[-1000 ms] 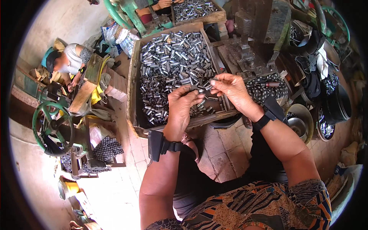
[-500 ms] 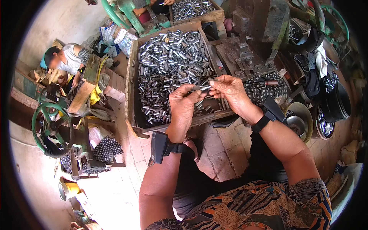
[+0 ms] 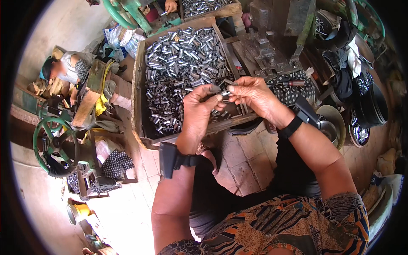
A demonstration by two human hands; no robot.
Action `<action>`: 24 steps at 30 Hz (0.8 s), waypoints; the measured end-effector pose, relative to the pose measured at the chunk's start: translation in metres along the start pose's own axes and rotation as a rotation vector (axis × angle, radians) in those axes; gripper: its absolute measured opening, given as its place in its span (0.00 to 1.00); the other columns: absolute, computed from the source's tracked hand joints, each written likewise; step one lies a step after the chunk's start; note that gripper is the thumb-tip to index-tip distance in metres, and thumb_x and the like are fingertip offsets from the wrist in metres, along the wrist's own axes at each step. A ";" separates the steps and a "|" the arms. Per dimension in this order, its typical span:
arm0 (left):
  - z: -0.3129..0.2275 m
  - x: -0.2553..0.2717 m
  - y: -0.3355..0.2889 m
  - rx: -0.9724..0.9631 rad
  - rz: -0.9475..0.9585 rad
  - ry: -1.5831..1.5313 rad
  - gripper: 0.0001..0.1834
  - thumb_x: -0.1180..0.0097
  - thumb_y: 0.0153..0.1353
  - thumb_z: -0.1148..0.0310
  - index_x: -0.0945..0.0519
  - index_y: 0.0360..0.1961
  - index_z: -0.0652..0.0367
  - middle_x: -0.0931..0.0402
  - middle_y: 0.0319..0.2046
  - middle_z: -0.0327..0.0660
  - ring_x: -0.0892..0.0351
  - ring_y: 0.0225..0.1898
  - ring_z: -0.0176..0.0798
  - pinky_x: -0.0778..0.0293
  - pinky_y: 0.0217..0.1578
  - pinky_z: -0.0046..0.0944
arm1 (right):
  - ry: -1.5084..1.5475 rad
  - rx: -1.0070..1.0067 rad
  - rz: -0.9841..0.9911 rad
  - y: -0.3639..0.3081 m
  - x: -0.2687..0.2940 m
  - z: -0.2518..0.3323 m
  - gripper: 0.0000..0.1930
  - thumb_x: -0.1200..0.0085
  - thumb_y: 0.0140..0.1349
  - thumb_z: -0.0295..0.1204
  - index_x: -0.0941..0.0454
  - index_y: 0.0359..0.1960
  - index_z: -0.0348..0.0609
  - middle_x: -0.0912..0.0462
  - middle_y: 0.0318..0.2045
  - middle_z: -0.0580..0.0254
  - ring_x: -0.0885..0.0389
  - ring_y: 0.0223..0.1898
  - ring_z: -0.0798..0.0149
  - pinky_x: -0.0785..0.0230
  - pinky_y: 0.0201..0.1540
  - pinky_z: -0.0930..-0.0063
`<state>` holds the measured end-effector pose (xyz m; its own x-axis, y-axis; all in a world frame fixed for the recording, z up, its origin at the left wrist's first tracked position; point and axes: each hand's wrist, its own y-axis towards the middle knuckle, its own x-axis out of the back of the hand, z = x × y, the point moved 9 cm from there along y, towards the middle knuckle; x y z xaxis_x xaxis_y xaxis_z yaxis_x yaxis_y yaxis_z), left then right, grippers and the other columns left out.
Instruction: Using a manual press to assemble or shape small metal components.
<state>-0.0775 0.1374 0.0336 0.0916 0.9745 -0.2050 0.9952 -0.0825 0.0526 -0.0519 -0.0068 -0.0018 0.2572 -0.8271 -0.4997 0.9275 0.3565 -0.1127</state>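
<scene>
Over the near right part of a wooden crate (image 3: 136, 95), my left hand (image 3: 197, 105) and my right hand (image 3: 256, 97) meet at the fingertips. A small shiny metal tube (image 3: 225, 93) is pinched between them, its ends partly covered by my fingers. Both hands are closed, thumb against fingers. Below and beyond them lies a deep pile of short metal tubes (image 3: 182, 59), brighter at the far side and darker close to me. A few more lie near the crate's front right corner, partly hidden by my hands.
A heavy press (image 3: 265, 46) stands beyond my right hand, with a screwdriver-like tool (image 3: 296, 83) on dotted cloth beside it. Buckets (image 3: 369, 104) and a metal bowl (image 3: 328, 129) sit to the right. A green handwheel (image 3: 55, 142) and a seated person (image 3: 70, 70) are at left; another person's hand (image 3: 171, 6) shows at top.
The view has shifted, so the crate appears slightly farther left and higher. My fingers have changed position slightly around the tube. The far person's hand has moved, and the seated person leans lower.
</scene>
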 end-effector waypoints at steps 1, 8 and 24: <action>0.000 0.000 0.000 0.032 0.010 -0.005 0.09 0.43 0.54 0.82 0.22 0.38 0.65 0.22 0.26 0.40 0.24 0.22 0.32 0.25 0.25 0.29 | -0.006 -0.028 0.035 0.000 0.000 -0.001 0.07 0.38 0.54 0.26 0.22 0.31 0.38 0.18 0.26 0.59 0.17 0.27 0.68 0.25 0.29 0.81; 0.002 -0.009 -0.006 0.161 0.218 -0.009 0.08 0.40 0.53 0.79 0.21 0.36 0.64 0.23 0.24 0.38 0.31 0.17 0.25 0.36 0.17 0.24 | 0.007 -0.085 0.159 -0.007 -0.013 -0.007 0.08 0.39 0.56 0.28 0.22 0.33 0.37 0.18 0.26 0.57 0.17 0.28 0.65 0.24 0.32 0.75; 0.009 0.017 0.001 0.077 -0.138 0.011 0.05 0.42 0.59 0.72 0.22 0.34 0.63 0.31 0.18 0.32 0.41 0.11 0.23 0.47 0.11 0.25 | -0.773 0.201 0.022 0.025 0.006 0.010 0.12 0.38 0.54 0.33 0.19 0.28 0.34 0.17 0.24 0.56 0.18 0.27 0.63 0.28 0.32 0.71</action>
<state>-0.0751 0.1523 0.0213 -0.0465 0.9798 -0.1947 0.9980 0.0372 -0.0507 -0.0243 -0.0073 0.0004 0.3232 -0.9140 0.2453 0.9322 0.3521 0.0838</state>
